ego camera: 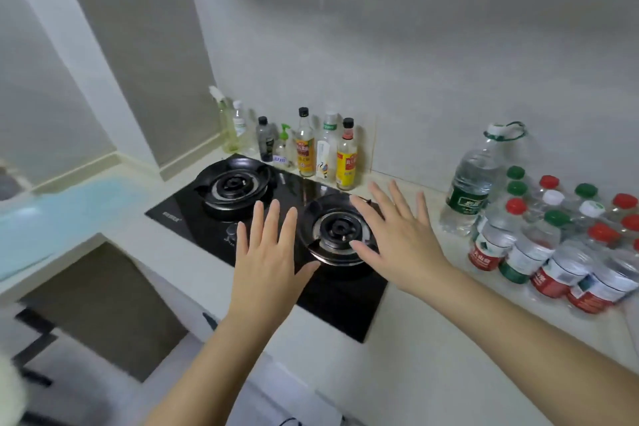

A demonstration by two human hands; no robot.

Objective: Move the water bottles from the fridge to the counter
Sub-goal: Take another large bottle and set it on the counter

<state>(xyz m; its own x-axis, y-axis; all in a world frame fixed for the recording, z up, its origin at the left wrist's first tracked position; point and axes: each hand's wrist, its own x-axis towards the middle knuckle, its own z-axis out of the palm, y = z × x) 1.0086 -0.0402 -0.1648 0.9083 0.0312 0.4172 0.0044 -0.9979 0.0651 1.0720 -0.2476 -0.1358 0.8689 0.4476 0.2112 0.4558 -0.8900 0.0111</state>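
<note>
Over two-burner stove (345, 304), left hand (268, 266), right hand (403, 239), fingers (264, 218) spread, one large water bottle (473, 183)

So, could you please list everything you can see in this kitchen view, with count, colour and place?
small water bottles: a dozen or more, clear with red, green or white caps, clustered on the right of the counter, cut off by the frame edge
large water jug: one, clear, green label, just left of that cluster
seasoning and cleaner bottles: about seven, mixed, in a row against the wall behind the hob
gas hob: one, black, two burners, set in the counter
counter: one, cream
pale blue surface: one, far left, blurred
left hand: open, fingers spread above the hob, empty
right hand: open, fingers spread above the hob, empty
</note>
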